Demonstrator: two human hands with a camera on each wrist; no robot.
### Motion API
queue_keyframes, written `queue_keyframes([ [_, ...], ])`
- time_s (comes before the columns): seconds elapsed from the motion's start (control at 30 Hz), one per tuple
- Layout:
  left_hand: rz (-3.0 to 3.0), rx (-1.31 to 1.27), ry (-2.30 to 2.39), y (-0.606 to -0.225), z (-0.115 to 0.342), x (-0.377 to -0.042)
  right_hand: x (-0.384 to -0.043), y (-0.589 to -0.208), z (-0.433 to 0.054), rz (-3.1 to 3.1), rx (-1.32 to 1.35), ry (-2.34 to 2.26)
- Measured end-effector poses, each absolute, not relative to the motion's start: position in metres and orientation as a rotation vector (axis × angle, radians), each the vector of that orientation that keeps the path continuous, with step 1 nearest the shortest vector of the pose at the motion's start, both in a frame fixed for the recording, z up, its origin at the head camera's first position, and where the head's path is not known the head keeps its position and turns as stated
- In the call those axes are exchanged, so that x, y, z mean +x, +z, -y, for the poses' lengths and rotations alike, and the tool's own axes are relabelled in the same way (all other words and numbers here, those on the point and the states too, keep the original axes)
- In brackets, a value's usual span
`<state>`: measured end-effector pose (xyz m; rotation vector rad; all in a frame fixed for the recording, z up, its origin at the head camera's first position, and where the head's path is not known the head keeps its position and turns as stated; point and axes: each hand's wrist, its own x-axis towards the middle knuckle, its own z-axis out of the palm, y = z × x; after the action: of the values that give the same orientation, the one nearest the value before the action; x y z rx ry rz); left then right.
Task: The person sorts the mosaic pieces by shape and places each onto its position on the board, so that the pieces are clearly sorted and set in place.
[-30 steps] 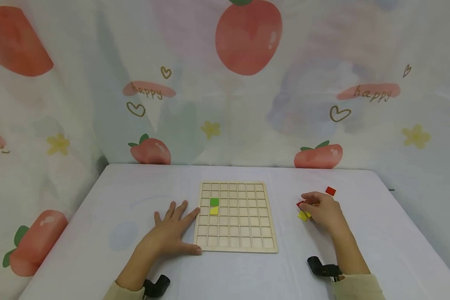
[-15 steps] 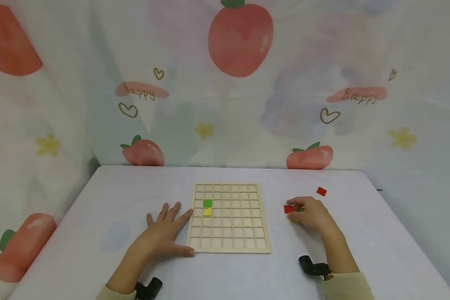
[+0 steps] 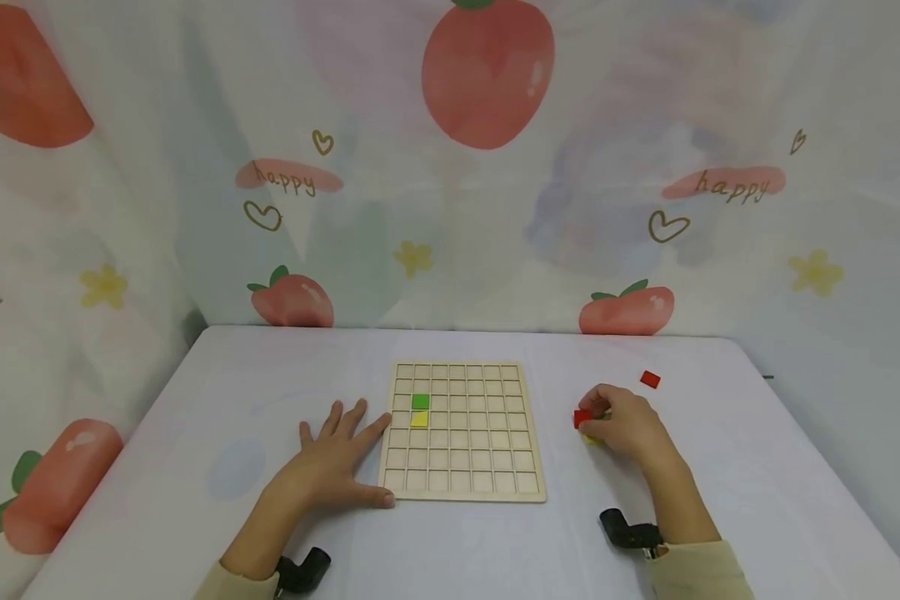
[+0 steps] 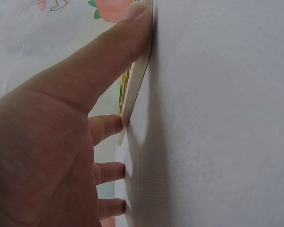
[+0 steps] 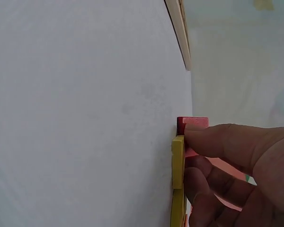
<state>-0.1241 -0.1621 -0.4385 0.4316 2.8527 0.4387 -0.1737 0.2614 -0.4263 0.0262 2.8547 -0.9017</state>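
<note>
My left hand lies with spread fingers at the left edge of a wooden grid board. Its thumb and index fingertip touch the board's edge, as the left wrist view confirms. One green square tile sits in the grid, directly above a yellow tile. To the right of the board, my right hand pinches a red tile between thumb and fingers. Just under that hand are yellow tiles, partly hidden by the fingers; a bit of green shows between the fingers in the head view.
Another red tile lies alone behind the right hand. White cloth covers the table. A printed curtain hangs along the table's far edge. Black wrist cameras stick out beside both wrists.
My right hand has gone from reaching into the small tile pile to pinching the red tile, shifted slightly left and turned more into sight. The left hand stays against the board.
</note>
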Motion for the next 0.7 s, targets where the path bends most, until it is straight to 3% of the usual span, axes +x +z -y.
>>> queue_keyframes([
  [0.7, -2.831, 0.434, 0.469, -0.4368, 0.1630, -0.1247, -0.1730, -0.4195, -0.2536, -2.856, -0.003, -1.022],
])
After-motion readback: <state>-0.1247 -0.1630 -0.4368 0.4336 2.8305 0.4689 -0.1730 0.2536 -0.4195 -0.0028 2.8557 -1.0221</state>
